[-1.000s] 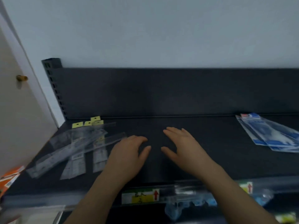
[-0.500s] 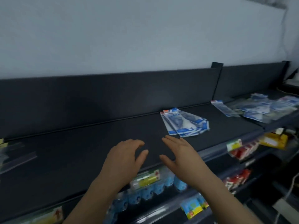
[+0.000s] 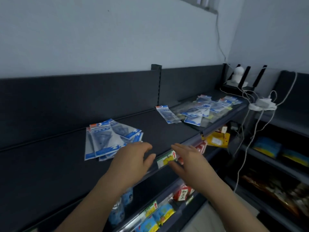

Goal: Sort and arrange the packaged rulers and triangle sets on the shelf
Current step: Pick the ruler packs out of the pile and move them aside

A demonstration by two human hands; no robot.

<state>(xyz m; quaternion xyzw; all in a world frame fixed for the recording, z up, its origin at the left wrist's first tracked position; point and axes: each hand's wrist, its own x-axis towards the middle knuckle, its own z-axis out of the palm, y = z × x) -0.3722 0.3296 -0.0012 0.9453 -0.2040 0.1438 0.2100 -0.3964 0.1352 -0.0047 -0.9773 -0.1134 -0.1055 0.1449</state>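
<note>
Triangle sets [image 3: 112, 139] lie fanned on the dark shelf [image 3: 41, 173], just past the left hand [image 3: 132, 163], whose grip is loose and empty; the right hand [image 3: 189, 163] hovers likewise, fingers spread. A messier heap [image 3: 205, 109] waits farther right. Judged step: reaching; next, square up this fan

Red packet [image 3: 182, 194] below the shelf — Chinese characters, "正" legible

A: Single head-worn view, wide-angle, looking forward and down, angled right along the dark grey metal shelf [image 3: 50, 164].

B: Distance?

A: Close. Bare forearms enter from the bottom edge; pale wall [image 3: 100, 39] behind.
</note>
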